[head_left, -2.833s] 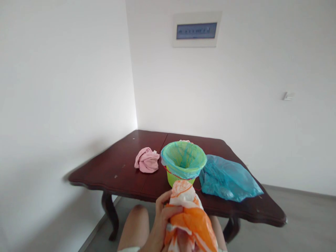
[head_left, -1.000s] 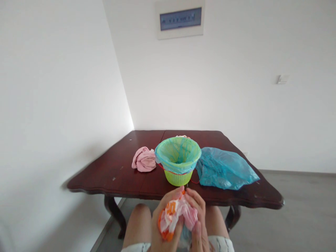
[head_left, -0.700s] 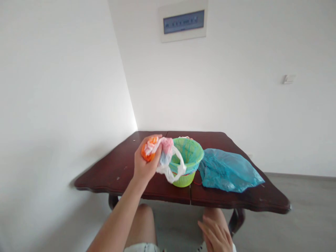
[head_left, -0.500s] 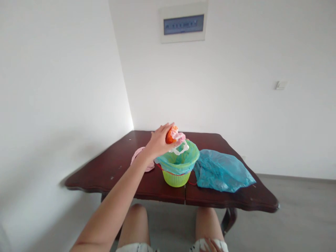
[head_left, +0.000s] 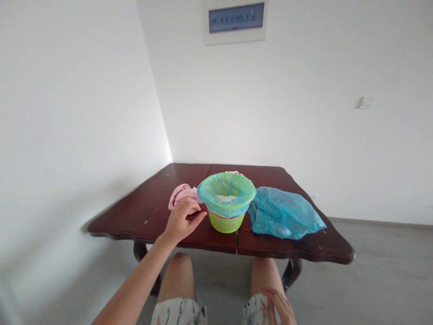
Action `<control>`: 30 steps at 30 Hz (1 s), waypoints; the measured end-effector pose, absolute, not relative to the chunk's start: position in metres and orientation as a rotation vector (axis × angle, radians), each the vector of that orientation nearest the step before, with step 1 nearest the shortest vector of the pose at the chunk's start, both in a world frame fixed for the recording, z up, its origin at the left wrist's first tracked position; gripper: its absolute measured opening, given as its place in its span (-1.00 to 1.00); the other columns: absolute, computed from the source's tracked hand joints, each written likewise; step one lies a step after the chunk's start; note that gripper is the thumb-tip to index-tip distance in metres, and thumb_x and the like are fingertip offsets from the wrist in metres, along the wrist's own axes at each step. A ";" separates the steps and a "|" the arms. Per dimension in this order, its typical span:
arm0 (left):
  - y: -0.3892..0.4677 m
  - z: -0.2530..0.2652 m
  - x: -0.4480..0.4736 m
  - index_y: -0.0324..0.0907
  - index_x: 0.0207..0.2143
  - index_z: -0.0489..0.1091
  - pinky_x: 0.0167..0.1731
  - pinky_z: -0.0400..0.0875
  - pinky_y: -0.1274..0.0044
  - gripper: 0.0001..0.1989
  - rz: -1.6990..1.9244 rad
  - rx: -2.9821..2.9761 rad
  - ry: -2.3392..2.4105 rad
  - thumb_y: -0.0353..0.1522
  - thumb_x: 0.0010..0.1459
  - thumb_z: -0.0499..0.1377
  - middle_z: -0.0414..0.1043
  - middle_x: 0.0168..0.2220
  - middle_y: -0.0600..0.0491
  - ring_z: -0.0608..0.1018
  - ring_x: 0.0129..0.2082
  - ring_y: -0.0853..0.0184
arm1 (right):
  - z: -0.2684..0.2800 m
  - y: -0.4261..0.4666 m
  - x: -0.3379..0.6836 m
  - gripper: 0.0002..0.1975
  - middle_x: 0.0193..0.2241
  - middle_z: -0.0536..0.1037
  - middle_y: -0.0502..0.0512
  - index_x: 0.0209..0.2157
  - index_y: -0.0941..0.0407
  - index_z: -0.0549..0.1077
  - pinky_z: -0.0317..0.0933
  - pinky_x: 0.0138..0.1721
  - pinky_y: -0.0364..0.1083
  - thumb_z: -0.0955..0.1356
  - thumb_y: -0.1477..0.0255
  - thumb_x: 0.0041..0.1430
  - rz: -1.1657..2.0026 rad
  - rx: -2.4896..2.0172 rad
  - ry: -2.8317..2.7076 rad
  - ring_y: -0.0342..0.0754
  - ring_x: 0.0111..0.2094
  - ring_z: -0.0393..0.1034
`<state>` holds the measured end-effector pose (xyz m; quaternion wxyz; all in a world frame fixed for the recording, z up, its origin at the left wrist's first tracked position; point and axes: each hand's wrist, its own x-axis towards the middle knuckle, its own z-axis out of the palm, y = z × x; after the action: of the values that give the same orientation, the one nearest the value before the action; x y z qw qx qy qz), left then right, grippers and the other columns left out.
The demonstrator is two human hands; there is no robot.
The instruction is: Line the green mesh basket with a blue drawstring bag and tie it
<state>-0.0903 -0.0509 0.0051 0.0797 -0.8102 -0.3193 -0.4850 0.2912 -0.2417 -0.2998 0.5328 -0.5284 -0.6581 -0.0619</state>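
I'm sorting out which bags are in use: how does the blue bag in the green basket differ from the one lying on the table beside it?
The bag in the basket is opened out, its edge folded over the rim; the loose bag lies collapsed on the table. The lining bag holds a pale wad; what the loose one holds cannot be told. The left hand is at the lined basket; nothing touches the loose bag. Both are thin translucent blue plastic.

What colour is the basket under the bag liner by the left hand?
Lime green, a plastic mesh basket; its liner is teal. Seen in the head view.
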 end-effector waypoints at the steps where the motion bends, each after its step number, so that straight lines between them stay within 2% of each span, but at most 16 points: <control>1: -0.053 -0.010 -0.090 -0.05 -0.02 0.58 0.21 0.64 0.23 -0.94 -1.374 -2.417 -0.954 -0.32 0.54 0.40 0.72 -0.04 -0.03 0.74 0.05 0.10 | -0.283 -0.236 0.291 -0.73 -0.14 0.87 0.18 -0.04 -0.10 0.82 0.78 -0.24 0.16 0.40 0.35 0.51 -0.114 -1.256 -1.534 0.31 -0.18 0.86; 4: -0.051 -0.039 -0.082 -0.05 0.15 0.60 0.28 0.62 0.15 -0.81 -1.193 -2.364 -1.004 -0.38 0.56 0.37 0.71 0.12 -0.10 0.72 0.17 0.04 | -0.217 -0.207 0.280 -0.72 0.09 0.82 0.25 0.17 -0.08 0.73 0.75 0.08 0.29 0.42 0.40 0.57 -0.051 -1.178 -1.553 0.32 0.10 0.80; 9: -0.037 -0.054 -0.058 -0.04 0.02 0.64 0.15 0.64 0.19 -0.93 -1.326 -2.209 -1.030 -0.35 0.54 0.40 0.68 -0.01 -0.08 0.72 0.03 0.06 | -0.118 -0.132 0.248 -0.64 0.20 0.72 0.32 0.33 0.01 0.55 0.64 0.25 0.34 0.42 0.43 0.60 -0.176 -1.064 -1.567 0.26 0.24 0.68; 11: -0.033 -0.053 -0.051 -0.01 0.06 0.66 0.12 0.62 0.23 -0.88 -1.376 -2.191 -0.985 -0.37 0.54 0.40 0.67 -0.02 -0.07 0.72 0.00 0.09 | -0.096 -0.107 0.238 -0.65 0.19 0.70 0.33 0.33 0.04 0.52 0.61 0.22 0.29 0.41 0.45 0.61 -0.223 -1.047 -1.564 0.23 0.22 0.66; 14: -0.032 -0.048 -0.044 0.07 0.18 0.69 0.10 0.59 0.24 -0.76 -1.342 -2.220 -0.914 -0.38 0.55 0.37 0.66 -0.01 -0.05 0.70 -0.02 0.12 | -0.076 -0.086 0.229 -0.85 -0.07 0.69 0.19 0.07 0.04 0.62 0.52 0.02 0.14 0.40 0.48 0.59 -0.276 -1.084 -1.649 0.14 -0.04 0.61; 16: -0.034 -0.043 -0.039 0.11 0.20 0.71 0.10 0.57 0.23 -0.74 -1.341 -2.234 -0.884 -0.37 0.57 0.36 0.66 -0.01 -0.05 0.70 -0.02 0.12 | -0.067 -0.084 0.225 -0.85 -0.22 0.62 0.11 -0.10 0.02 0.63 0.39 -0.09 0.08 0.40 0.50 0.59 -0.319 -1.099 -1.705 0.10 -0.18 0.51; 17: -0.037 -0.040 -0.037 0.12 0.19 0.72 0.10 0.56 0.22 -0.74 -1.343 -2.242 -0.876 -0.36 0.57 0.35 0.66 0.00 -0.06 0.70 -0.01 0.11 | -0.062 -0.085 0.223 -0.83 -0.23 0.61 0.11 -0.13 0.02 0.62 0.36 -0.10 0.08 0.40 0.51 0.59 -0.333 -1.096 -1.718 0.09 -0.19 0.49; 21: -0.052 -0.023 -0.019 0.11 0.10 0.71 0.15 0.50 0.18 -0.81 -1.269 -2.372 -0.875 -0.35 0.59 0.31 0.70 0.05 -0.05 0.70 0.07 0.07 | -0.044 -0.093 0.215 -0.85 -0.04 0.72 0.18 -0.04 0.02 0.59 0.41 0.02 0.11 0.37 0.52 0.60 -0.291 -1.000 -1.749 0.13 -0.04 0.60; 23: -0.058 -0.012 -0.007 0.01 0.07 0.63 0.17 0.46 0.16 -0.86 -1.282 -2.493 -0.893 -0.38 0.59 0.27 0.71 0.06 -0.06 0.68 0.10 0.04 | -0.039 -0.096 0.212 -0.85 -0.06 0.75 0.15 0.04 0.02 0.58 0.43 0.03 0.10 0.37 0.53 0.61 -0.235 -0.929 -1.784 0.10 -0.07 0.64; 26: -0.061 0.003 0.009 -0.07 0.01 0.47 0.15 0.46 0.18 -0.89 -1.469 -2.625 -0.966 -0.44 0.54 0.19 0.67 -0.02 -0.06 0.65 0.06 0.05 | -0.035 -0.096 0.209 -0.82 -0.13 0.74 0.11 0.16 0.03 0.54 0.41 -0.02 0.08 0.43 0.43 0.62 -0.188 -0.925 -1.775 0.09 -0.15 0.62; 28: -0.058 0.009 0.014 -0.08 -0.01 0.41 0.11 0.46 0.20 -0.91 -1.576 -2.646 -1.011 -0.44 0.54 0.16 0.63 -0.07 -0.04 0.63 0.00 0.06 | -0.032 -0.093 0.211 -0.87 -0.16 0.71 0.11 0.10 0.03 0.56 0.34 -0.05 0.08 0.45 0.38 0.61 -0.221 -1.008 -1.763 0.12 -0.15 0.58; 30: -0.053 0.010 0.015 -0.07 -0.02 0.39 0.10 0.46 0.22 -0.94 -1.608 -2.656 -1.028 -0.41 0.57 0.14 0.60 -0.08 -0.04 0.61 -0.01 0.06 | -0.027 -0.089 0.216 -0.95 -0.20 0.67 0.10 -0.06 0.02 0.57 0.25 -0.06 0.08 0.45 0.38 0.61 -0.276 -1.105 -1.785 0.13 -0.15 0.52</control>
<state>0.0146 -0.0528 0.0101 -0.0643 -0.8104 -0.3137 -0.4907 0.2162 -0.0890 -0.0265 0.4901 -0.4550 -0.7348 -0.1135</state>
